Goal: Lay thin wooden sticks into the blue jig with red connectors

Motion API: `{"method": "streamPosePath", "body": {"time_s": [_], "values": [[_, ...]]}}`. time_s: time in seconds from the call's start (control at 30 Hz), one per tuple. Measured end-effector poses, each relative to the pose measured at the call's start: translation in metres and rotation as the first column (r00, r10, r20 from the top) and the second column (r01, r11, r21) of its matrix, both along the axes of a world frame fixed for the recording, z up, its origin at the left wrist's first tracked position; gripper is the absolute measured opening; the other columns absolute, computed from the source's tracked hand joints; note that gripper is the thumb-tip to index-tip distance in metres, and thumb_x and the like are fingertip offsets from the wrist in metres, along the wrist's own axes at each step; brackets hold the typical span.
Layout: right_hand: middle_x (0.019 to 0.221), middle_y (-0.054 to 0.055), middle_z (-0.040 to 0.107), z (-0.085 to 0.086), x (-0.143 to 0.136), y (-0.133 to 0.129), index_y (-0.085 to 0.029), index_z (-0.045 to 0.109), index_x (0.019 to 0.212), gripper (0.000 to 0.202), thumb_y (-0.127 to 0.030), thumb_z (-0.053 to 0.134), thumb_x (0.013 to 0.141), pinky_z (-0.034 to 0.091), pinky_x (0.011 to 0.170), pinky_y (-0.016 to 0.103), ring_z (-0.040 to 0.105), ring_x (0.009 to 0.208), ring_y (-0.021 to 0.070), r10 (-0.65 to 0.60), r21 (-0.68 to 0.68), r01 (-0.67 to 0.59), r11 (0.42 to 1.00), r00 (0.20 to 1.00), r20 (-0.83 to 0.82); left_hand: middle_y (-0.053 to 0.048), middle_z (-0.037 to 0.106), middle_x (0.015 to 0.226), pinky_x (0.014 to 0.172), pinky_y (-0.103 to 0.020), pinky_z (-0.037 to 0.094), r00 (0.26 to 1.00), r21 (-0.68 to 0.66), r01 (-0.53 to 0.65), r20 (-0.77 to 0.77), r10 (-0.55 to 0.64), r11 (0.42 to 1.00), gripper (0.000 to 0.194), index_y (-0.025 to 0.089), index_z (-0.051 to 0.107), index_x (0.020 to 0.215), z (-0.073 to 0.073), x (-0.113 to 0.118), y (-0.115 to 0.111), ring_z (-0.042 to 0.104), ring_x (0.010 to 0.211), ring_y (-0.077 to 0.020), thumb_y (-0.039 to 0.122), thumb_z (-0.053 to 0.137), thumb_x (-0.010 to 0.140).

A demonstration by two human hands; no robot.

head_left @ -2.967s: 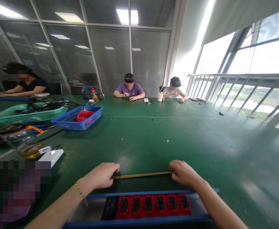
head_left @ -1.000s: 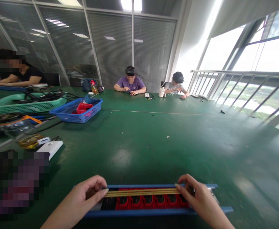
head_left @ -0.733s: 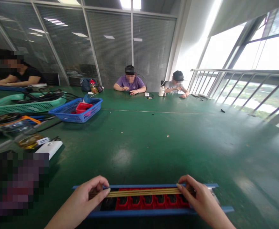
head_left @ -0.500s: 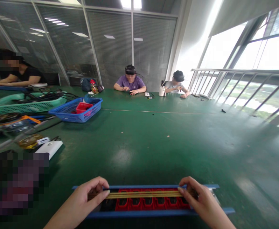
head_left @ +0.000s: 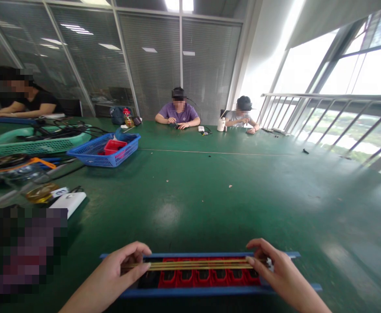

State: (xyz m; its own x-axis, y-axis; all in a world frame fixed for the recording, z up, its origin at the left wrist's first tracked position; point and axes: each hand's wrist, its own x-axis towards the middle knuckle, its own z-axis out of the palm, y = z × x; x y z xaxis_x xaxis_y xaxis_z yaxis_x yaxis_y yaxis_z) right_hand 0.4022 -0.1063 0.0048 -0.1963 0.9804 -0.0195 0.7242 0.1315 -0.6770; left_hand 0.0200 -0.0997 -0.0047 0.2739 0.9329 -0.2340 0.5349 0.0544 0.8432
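Several thin, straw-coloured sticks [head_left: 198,264] lie side by side across the near part of the view, spanning from hand to hand. My left hand [head_left: 125,267] is closed on their left end, thumb in front. At the right end my right hand [head_left: 273,265] pinches them between thumb and curled fingers. Directly beneath is a long frame with blue rails [head_left: 203,292], holding a row of red trays [head_left: 193,279] with dark insides. My hands hide the stick ends and parts of the frame.
A blue basket [head_left: 112,163] with a red container [head_left: 114,147] stands at the left, near a green basket [head_left: 51,145] of cables. Closer in lies a white box [head_left: 71,202]. Co-workers sit along the far side of the green table [head_left: 190,204].
My right hand has shifted slightly to the right and its fingers have loosened a little, showing more of the sticks. My left hand stays nearly in place.
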Motion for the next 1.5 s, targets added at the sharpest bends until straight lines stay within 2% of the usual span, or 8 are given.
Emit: {"method": "streamPosePath", "body": {"time_s": [0.17,0.43,0.57,0.73,0.97,1.17,1.33,1.5], "values": [[0.065,-0.002,0.058,0.009,0.004,0.006,-0.020,0.055,0.071,0.026,-0.042,0.045,0.080,0.039,0.055,0.020,0.051,0.060,0.0119,0.047,-0.034,-0.045,0.998,0.998,0.045,0.002,0.057,0.072,0.057,-0.020,0.040,0.999,-0.008,0.007,0.034,-0.006,1.000,0.030,0.020,0.055,0.087,0.004,0.000,0.000,0.052,0.066,-0.0141,0.047,0.046,0.078],[0.066,-0.001,0.057,0.011,0.009,0.017,-0.018,0.054,0.069,0.030,-0.045,0.046,0.079,0.038,0.057,0.020,0.049,0.063,0.0121,0.081,-0.058,-0.079,0.995,0.996,0.026,0.000,0.060,0.076,0.062,-0.021,0.042,0.997,-0.015,0.013,0.076,-0.012,1.000,0.029,0.018,0.055,0.085,0.008,0.003,0.001,0.055,0.071,-0.0151,0.045,0.045,0.080],[0.056,-0.003,0.046,0.002,0.024,0.026,-0.018,0.046,0.060,0.038,-0.050,0.042,0.079,0.036,0.051,0.020,0.042,0.054,0.0104,-0.070,-0.039,0.066,0.997,0.991,-0.112,0.000,0.060,0.077,0.061,-0.021,0.042,0.997,0.000,-0.002,0.077,0.002,1.000,0.029,0.018,0.055,0.087,0.006,0.002,0.000,0.055,0.072,-0.0152,0.044,0.045,0.080],[0.052,-0.004,0.036,0.005,0.058,0.033,-0.019,0.039,0.058,0.040,-0.052,0.037,0.081,0.032,0.046,0.021,0.033,0.048,0.0094,-0.314,-0.016,0.322,0.947,0.909,-0.275,-0.001,0.062,0.079,0.062,-0.022,0.042,0.996,0.006,-0.001,0.090,0.001,1.000,0.030,0.018,0.055,0.089,0.005,0.000,0.000,0.056,0.073,-0.0156,0.045,0.044,0.080],[0.052,-0.003,0.040,0.014,0.082,0.049,-0.018,0.043,0.058,0.043,-0.055,0.037,0.079,0.034,0.047,0.022,0.037,0.049,0.0107,-0.370,0.078,0.395,0.915,0.902,-0.222,-0.001,0.062,0.079,0.063,-0.022,0.042,0.997,0.005,-0.001,0.084,0.001,1.000,0.032,0.018,0.054,0.091,0.007,0.001,0.000,0.056,0.073,-0.0156,0.047,0.044,0.080],[0.046,-0.004,0.040,0.001,0.054,0.073,-0.019,0.044,0.052,0.045,-0.055,0.038,0.078,0.032,0.046,0.022,0.037,0.045,0.0099,-0.287,0.146,0.282,0.948,0.958,0.020,-0.001,0.061,0.077,0.061,-0.021,0.042,0.998,0.019,0.021,0.055,-0.022,1.000,0.032,0.018,0.055,0.089,0.008,0.000,0.000,0.055,0.072,-0.0153,0.047,0.043,0.080],[0.049,-0.004,0.048,-0.001,0.018,0.087,-0.018,0.054,0.060,0.040,-0.053,0.044,0.075,0.030,0.045,0.020,0.040,0.046,0.0096,-0.069,0.141,0.049,0.989,0.987,0.144,0.001,0.061,0.077,0.063,-0.020,0.042,0.995,0.090,0.053,-0.089,-0.045,0.995,0.031,0.020,0.058,0.086,0.019,-0.005,0.000,0.056,0.072,-0.0154,0.047,0.044,0.080],[0.062,-0.001,0.062,-0.004,0.000,0.103,-0.020,0.063,0.073,0.025,-0.041,0.050,0.075,0.038,0.055,0.022,0.054,0.057,0.0129,0.139,0.103,-0.173,0.980,0.952,0.271,0.000,0.061,0.083,0.072,-0.020,0.042,0.973,0.190,0.114,-0.218,-0.071,0.975,0.027,0.024,0.063,0.084,0.035,-0.012,0.001,0.055,0.080,-0.0164,0.043,0.044,0.080]]}}
